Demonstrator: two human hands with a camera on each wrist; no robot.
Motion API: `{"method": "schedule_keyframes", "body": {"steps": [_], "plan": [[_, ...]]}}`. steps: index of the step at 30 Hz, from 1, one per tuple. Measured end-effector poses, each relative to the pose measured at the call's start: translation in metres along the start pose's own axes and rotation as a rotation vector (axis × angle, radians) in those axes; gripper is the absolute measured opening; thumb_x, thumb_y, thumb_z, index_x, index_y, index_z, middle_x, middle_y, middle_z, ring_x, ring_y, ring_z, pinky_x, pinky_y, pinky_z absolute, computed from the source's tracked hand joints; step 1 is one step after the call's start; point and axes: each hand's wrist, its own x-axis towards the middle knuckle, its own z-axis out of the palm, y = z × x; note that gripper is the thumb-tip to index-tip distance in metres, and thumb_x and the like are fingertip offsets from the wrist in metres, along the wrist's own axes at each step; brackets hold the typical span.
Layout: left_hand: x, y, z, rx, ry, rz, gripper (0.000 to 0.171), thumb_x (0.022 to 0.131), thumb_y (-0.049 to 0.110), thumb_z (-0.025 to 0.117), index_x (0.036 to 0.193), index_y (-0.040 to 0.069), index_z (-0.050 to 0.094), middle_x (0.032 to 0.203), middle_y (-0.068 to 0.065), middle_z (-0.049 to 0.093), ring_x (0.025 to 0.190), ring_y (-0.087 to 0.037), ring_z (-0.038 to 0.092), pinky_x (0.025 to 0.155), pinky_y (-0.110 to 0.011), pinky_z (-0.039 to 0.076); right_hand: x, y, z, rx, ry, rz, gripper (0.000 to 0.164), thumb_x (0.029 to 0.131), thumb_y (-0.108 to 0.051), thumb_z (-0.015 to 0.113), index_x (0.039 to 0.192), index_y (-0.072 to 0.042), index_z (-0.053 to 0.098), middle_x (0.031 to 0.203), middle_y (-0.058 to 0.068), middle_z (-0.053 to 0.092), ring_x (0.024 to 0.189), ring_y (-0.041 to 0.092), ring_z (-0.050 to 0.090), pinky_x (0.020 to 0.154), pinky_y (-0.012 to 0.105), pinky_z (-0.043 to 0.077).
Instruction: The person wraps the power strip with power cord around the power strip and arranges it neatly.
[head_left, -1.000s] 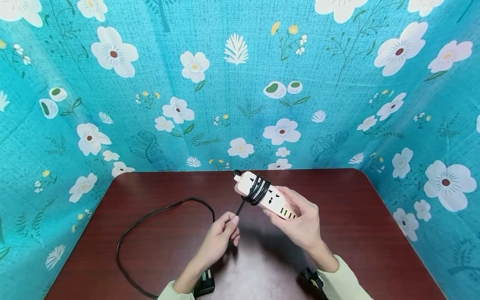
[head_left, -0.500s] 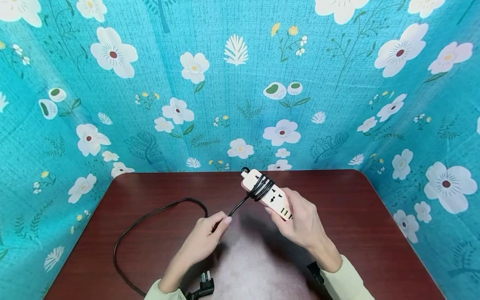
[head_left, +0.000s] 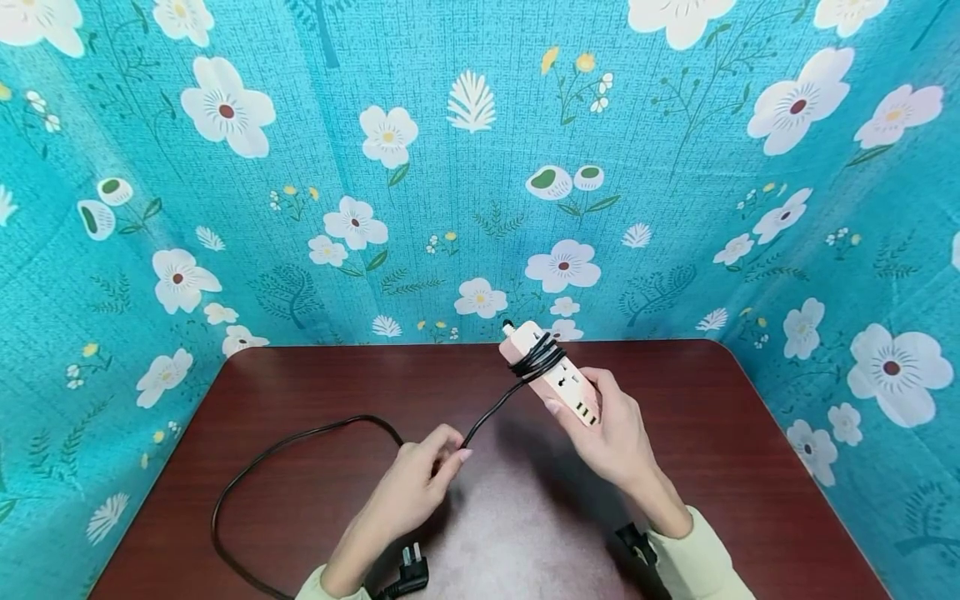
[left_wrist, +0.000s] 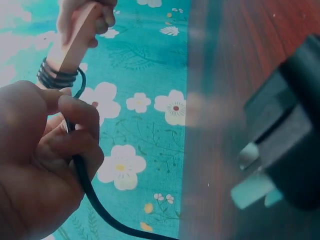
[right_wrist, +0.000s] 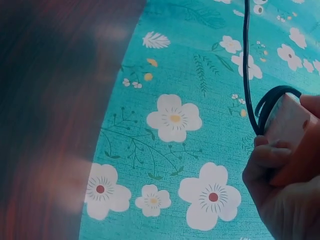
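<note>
A white and pinkish power strip (head_left: 573, 392) is raised over the table, slanting up to the left. My right hand (head_left: 618, 437) grips its lower end, beside the slots. Several turns of black cord (head_left: 537, 358) wrap its upper half. From these turns the cord runs down to my left hand (head_left: 408, 483), which pinches it between thumb and fingers. In the left wrist view the cord (left_wrist: 92, 197) passes through the curled fingers and trails below. Its loose part makes a wide loop (head_left: 217, 517) at the left. The black plug (head_left: 412, 573) is below my left wrist, prongs up.
The dark red-brown table (head_left: 315, 375) has rounded far corners. A turquoise flowered cloth (head_left: 450, 208) stands behind it and along both sides. A small black object (head_left: 637, 543) is by my right cuff.
My right hand has carried the power strip slightly up and to the right. My left hand has slid left and down along the cord, so a longer stretch shows between the hands.
</note>
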Motion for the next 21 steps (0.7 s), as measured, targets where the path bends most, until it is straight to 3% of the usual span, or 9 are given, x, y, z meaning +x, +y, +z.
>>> {"method": "schedule_keyframes", "body": {"steps": [2,7,14,21], "plan": [[0.0,0.002,0.003,0.073,0.015,0.026,0.008,0.101,0.031,0.055,0.097,0.023,0.055,0.064,0.019,0.044,0.051,0.008,0.034,0.047,-0.014,0.034,0.001,0.001,0.001,-0.002,0.007,0.005,0.055,0.076,-0.027,0.084,0.12,-0.012,0.056,0.084,0.0,0.066,0.066,0.009,0.052,0.055,0.024,0.043],[-0.002,0.007,0.007,0.15,0.025,0.063,0.012,0.1,0.032,0.056,0.092,0.024,0.057,0.061,0.021,0.039,0.049,0.01,0.031,0.045,-0.01,0.03,0.001,0.005,0.002,-0.004,0.016,-0.016,0.055,0.075,-0.026,0.085,0.12,-0.011,0.056,0.081,-0.001,0.064,0.063,0.007,0.05,0.052,0.023,0.042],[-0.001,0.01,0.006,0.298,0.17,0.262,0.015,0.098,0.025,0.061,0.083,0.024,0.058,0.066,0.016,0.041,0.059,0.005,0.036,0.055,-0.008,0.03,0.002,0.01,0.005,-0.06,0.036,-0.123,0.057,0.072,-0.028,0.086,0.118,-0.009,0.057,0.081,0.0,0.066,0.062,0.007,0.052,0.051,0.023,0.042],[-0.002,0.022,-0.002,0.39,0.244,0.379,0.024,0.097,0.022,0.061,0.076,0.024,0.05,0.061,0.016,0.034,0.054,0.006,0.028,0.051,-0.007,0.022,0.003,0.012,0.011,-0.139,0.05,-0.22,0.058,0.071,-0.034,0.084,0.117,-0.01,0.059,0.082,-0.002,0.065,0.061,0.007,0.053,0.051,0.022,0.043]]}}
